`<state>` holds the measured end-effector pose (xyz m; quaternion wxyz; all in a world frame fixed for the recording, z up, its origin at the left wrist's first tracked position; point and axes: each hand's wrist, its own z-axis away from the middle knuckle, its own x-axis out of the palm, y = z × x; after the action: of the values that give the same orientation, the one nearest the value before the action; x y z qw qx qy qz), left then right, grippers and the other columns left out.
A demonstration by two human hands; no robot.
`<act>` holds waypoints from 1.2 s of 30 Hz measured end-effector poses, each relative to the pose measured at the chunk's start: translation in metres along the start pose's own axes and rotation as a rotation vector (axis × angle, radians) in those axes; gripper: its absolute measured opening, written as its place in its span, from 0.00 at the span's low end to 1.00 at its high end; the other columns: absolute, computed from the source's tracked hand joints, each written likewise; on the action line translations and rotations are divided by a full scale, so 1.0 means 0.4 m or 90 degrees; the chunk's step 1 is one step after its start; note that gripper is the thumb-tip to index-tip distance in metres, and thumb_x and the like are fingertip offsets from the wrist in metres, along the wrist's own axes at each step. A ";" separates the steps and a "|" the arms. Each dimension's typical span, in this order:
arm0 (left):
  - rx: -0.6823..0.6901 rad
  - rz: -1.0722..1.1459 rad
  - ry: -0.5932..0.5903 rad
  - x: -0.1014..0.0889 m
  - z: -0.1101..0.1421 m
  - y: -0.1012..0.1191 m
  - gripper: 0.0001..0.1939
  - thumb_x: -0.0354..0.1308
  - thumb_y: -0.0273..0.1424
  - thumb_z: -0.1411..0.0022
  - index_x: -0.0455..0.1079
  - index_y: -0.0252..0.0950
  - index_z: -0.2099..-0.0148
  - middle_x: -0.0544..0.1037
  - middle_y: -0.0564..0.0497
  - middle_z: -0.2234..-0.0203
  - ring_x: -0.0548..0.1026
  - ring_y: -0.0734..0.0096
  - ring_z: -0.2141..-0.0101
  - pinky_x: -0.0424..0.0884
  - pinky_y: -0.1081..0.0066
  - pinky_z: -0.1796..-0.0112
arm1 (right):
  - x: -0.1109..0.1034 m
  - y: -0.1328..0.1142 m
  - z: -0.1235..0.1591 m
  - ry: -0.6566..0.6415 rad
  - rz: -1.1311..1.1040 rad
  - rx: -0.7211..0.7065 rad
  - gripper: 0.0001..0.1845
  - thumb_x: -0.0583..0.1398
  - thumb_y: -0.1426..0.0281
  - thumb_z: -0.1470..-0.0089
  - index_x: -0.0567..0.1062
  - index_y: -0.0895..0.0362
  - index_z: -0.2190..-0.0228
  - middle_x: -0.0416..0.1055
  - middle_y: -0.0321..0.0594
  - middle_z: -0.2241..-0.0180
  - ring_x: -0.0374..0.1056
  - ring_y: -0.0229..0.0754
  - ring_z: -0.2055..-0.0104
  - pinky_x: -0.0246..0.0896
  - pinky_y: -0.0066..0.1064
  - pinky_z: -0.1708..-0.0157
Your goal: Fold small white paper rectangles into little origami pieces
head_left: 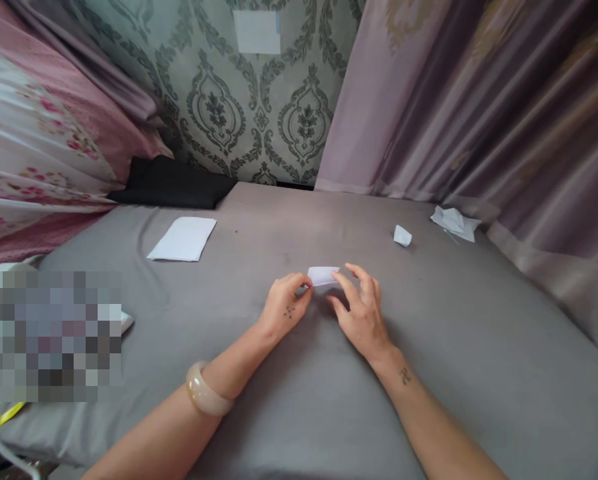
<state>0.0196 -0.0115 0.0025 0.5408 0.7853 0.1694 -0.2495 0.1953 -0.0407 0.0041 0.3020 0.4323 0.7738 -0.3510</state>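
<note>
Folded white paper strip [323, 276], held near the middle of the grey padded surface [429, 380]. Left hand [285, 305]: thumb and fingers pinched together on the strip's left end. Right hand [361, 317]: fingers [351, 280] against its right end, thumb just below; firmness of grip cannot be told. Left wrist: pale bangle [206, 389]. Small dark tattoos [405, 375] on left hand and right wrist, unreadable. Further out: white paper sheets [182, 238] toward the far left edge; small paper scrap [403, 235] and folded paper piece [455, 223] toward the far right corner; folded black cloth [173, 183] at the far left corner; white note [257, 31] on patterned wallpaper [213, 113].
</note>
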 end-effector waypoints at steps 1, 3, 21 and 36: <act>0.013 -0.038 -0.002 -0.001 0.002 0.001 0.05 0.53 0.27 0.40 0.70 0.39 0.63 0.78 0.51 0.66 0.74 0.68 0.63 0.67 0.71 0.61 | -0.001 -0.006 -0.001 0.003 -0.005 -0.012 0.21 0.57 0.72 0.44 0.68 0.52 0.48 0.59 0.48 0.45 0.57 0.50 0.45 0.55 0.46 0.46; 0.041 -0.105 -0.015 -0.002 0.006 0.002 0.06 0.52 0.27 0.39 0.70 0.40 0.62 0.78 0.52 0.65 0.74 0.67 0.62 0.66 0.67 0.58 | -0.002 -0.014 -0.002 -0.001 -0.017 -0.027 0.16 0.56 0.73 0.43 0.72 0.51 0.53 0.63 0.46 0.48 0.59 0.49 0.47 0.57 0.45 0.48; 0.028 -0.175 -0.103 -0.013 0.012 -0.032 0.30 0.47 0.20 0.50 0.64 0.38 0.44 0.72 0.46 0.49 0.65 0.60 0.47 0.60 0.59 0.49 | -0.003 0.000 -0.006 -0.107 -0.021 -0.132 0.14 0.54 0.76 0.41 0.77 0.52 0.62 0.74 0.39 0.55 0.65 0.40 0.49 0.55 0.40 0.47; 0.120 -0.328 -0.157 -0.032 0.049 0.017 0.13 0.48 0.26 0.39 0.70 0.36 0.55 0.71 0.42 0.55 0.67 0.56 0.54 0.64 0.58 0.54 | 0.016 0.016 0.012 -0.229 -0.129 -0.009 0.14 0.52 0.73 0.39 0.74 0.56 0.55 0.71 0.42 0.49 0.66 0.43 0.48 0.64 0.39 0.49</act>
<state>0.0087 -0.0323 0.0093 0.4010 0.7267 0.2725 -0.4867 0.1988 -0.0393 -0.0052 0.4013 0.2805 0.7494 -0.4457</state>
